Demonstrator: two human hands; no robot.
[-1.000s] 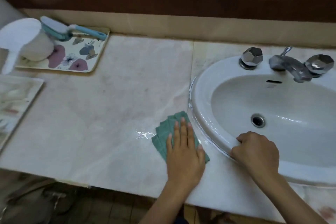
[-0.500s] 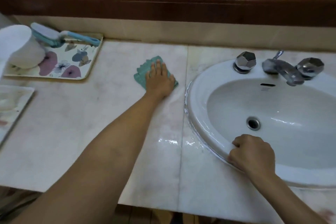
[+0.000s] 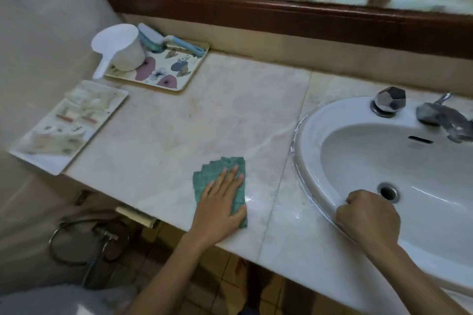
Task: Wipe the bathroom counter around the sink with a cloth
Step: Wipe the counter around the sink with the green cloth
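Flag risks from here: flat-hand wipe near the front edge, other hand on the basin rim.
1. The green cloth under the left hand sits close to the counter front edge; a pull stroke could drag it off.
2. A wet sheen lies beside the sink, where the right hand braces; it might slip.
3. Strokes further left could nudge the white tray, which overhangs the edge.

Two hands (image 3: pixel 220 208), two trays (image 3: pixel 179 82), one cloth (image 3: pixel 217 165)

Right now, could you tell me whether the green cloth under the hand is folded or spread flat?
Folded: the green cloth shows several stacked layered edges at its far end, beneath the flat left hand.
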